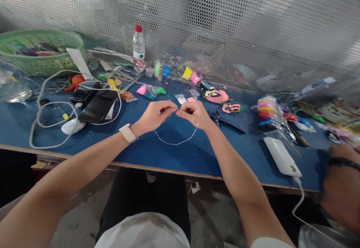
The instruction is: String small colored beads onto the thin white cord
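Both hands meet just above the blue tabletop (157, 154), fingertips almost touching. The left hand (156, 116) pinches 1 end of a thin wire (177, 143) between thumb and forefinger, its grip closed tight on it. The right hand (194, 114) pinches the other end the same way, and its remaining fingers are curled in. The wire hangs in a slack loop between the 2 grips, its low point close over the tabletop in front of the person; holding the ends so near each other is likely what lets it sag.

A white watch (128, 133) sits on the left wrist. A phone (97, 105) and a white cable (47, 128) lie to the left, and coloured clay figures (218, 96) lie just beyond the hands. A co-worker's hand (341, 154) rests at the right edge near a power bank (282, 157).
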`<state>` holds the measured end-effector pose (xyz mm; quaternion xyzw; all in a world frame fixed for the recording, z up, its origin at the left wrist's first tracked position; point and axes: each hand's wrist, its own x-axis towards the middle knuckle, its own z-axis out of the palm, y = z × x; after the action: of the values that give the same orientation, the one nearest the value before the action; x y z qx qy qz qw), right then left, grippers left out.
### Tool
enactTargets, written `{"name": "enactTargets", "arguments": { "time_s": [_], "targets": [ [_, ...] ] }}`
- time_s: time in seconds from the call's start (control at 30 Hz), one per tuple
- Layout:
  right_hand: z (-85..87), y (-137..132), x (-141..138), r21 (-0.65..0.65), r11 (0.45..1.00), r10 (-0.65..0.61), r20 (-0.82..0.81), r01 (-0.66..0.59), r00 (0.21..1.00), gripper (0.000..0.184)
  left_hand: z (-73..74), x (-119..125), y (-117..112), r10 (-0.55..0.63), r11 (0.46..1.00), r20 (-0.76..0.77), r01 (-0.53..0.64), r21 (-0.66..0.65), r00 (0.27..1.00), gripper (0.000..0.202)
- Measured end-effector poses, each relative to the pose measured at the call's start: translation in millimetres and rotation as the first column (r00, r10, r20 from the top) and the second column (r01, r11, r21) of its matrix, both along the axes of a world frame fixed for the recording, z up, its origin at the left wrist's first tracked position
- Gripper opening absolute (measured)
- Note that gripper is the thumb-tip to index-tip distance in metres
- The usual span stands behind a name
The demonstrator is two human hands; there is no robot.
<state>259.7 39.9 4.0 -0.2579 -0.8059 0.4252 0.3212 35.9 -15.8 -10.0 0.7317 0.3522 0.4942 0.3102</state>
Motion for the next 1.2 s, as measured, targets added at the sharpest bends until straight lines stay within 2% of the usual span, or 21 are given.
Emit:
{"name": "enactTargets", "arguments": {
  "time_s": [0.23,0.43,0.63,0.73,0.83,0.93,1.0,1.1,1.2],
  "targets": [
    [-0.2,0.2,1.7,-0.055,0.996,0.077,0.026,-0.076,0.997,0.061,1.5,-0.1,-3.9,0.075,0.994,-0.041,-0.071,0.086,0.996,0.016],
    [-3.9,6.2,3.9,-0.073,0.996,0.055,0.047,-0.051,0.997,0.060,-0.2,0.9,-4.5,0.043,0.999,-0.025,-0.043,0.014,0.999,0.015],
    [-4.1,3.4,0.5,0.019,0.994,-0.106,0.062,0.105,0.992,0.064,-3.6,1.1,-2.9,0.039,0.999,-0.027,-0.040,-0.016,0.999,0.016],
    [-1.2,1.8,0.6,0.085,0.978,-0.194,0.058,0.188,0.979,0.064,-1.3,1.4,-3.1,0.091,0.996,-0.036,-0.091,0.023,0.995,0.015],
    [3.3,2.4,5.2,0.123,0.971,-0.212,0.056,0.204,0.976,0.062,2.1,1.0,-4.1,0.099,0.992,-0.086,-0.092,0.080,0.991,0.016],
    [8.1,4.3,13.2,0.117,0.980,-0.174,0.092,0.163,0.980,0.058,6.0,-1.4,-5.0,0.025,0.998,-0.156,-0.016,0.062,0.987,0.018],
    [11.9,5.6,19.4,0.095,0.990,-0.115,0.161,0.101,0.980,0.054,10.1,-4.0,-5.8,-0.078,0.997,-0.191,0.076,-0.017,0.979,0.018],
    [19.6,5.3,27.7,0.033,0.999,0.001,0.268,-0.010,0.963,0.049,18.5,-6.8,-7.8,-0.259,0.962,-0.208,0.234,-0.139,0.943,0.019],
    [31.0,-0.6,32.6,0.026,0.999,0.017,0.303,-0.026,0.953,0.046,26.1,-5.3,-10.8,-0.315,0.944,-0.203,0.284,-0.166,0.927,0.019]
  ]
}}
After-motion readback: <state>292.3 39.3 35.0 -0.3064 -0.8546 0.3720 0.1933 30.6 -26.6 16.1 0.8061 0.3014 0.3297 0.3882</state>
